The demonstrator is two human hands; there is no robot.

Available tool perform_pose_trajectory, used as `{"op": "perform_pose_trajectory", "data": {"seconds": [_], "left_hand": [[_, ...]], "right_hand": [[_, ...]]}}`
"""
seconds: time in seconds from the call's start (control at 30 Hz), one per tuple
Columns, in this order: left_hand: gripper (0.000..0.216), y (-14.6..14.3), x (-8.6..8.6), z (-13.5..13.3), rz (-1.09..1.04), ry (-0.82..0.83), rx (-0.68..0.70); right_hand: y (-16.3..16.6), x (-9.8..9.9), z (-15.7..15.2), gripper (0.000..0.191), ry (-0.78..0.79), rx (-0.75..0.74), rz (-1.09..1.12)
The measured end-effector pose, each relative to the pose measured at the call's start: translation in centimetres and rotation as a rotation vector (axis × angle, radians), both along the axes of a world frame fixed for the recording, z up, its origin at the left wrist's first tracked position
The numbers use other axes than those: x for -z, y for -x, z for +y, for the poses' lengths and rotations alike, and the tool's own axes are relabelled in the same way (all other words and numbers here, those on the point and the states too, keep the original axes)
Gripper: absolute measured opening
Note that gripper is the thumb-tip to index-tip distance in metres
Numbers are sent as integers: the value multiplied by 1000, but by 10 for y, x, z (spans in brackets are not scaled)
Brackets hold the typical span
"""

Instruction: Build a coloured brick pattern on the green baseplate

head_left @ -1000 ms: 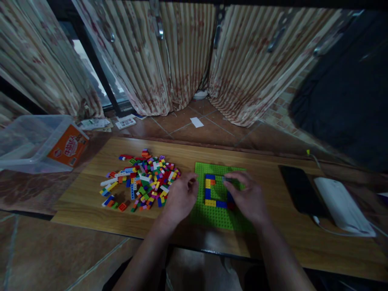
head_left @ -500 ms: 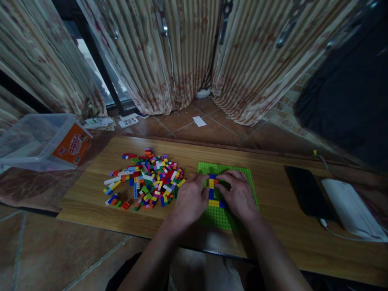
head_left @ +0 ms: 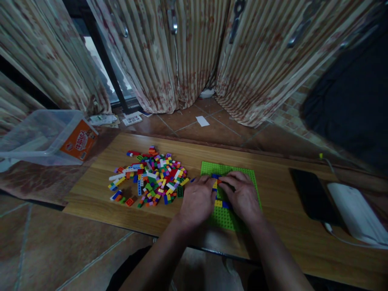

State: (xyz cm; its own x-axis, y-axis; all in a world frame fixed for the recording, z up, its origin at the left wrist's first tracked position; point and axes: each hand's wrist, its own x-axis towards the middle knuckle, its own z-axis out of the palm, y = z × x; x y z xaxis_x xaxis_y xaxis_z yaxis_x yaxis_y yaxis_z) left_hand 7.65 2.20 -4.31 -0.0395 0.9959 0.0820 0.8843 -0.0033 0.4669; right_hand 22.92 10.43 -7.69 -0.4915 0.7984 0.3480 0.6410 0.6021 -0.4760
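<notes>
Both hands work over a green baseplate (head_left: 224,221), which carries a small build of blue and yellow bricks. My left hand (head_left: 197,200) covers the build's left side, its fingers together and the fingertips on the bricks; what they grip is hidden. A bit of blue shows at that hand's outer edge. From the other side, my right hand (head_left: 242,196) is closed, with thumb and forefinger at a small orange brick (head_left: 220,181) near the top of the build. A yellow brick (head_left: 218,203) and a blue brick (head_left: 225,205) form the lower row between the hands.
A loose pile of coloured bricks (head_left: 157,178) lies left of the baseplate on the wooden table (head_left: 136,220). Beyond the table's left end stands a clear plastic bin (head_left: 39,157). To the right lie a black phone (head_left: 313,198) and a white device (head_left: 354,212) with a cable.
My left hand has moved right over the build and now hides more of its bricks. The right hand stays by the orange brick. The whole view has shifted slightly.
</notes>
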Motion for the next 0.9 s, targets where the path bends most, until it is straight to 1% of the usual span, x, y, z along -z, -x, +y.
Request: {"op": "perform_pose_trajectory", "data": {"seconds": [0.17, 0.4, 0.63, 0.8, 0.9], "left_hand": [[31, 0, -1, 0, -26, 10, -4], [30, 1, -1, 0, -55, 8, -17], [32, 4, -2, 1, -76, 18, -91], [25, 2, -2, 4, 8, -9, -175], [26, 0, -4, 5, 51, 6, -213]], "right_hand": [[-1, 0, -6, 21, -9, 20, 10], [0, 1, -14, 25, -67, 133, 30], [3, 0, -15, 25, -75, 155, -35], [8, -2, -20, 23, -64, 196, -70], [10, -3, -22, 23, -53, 209, -74]]}}
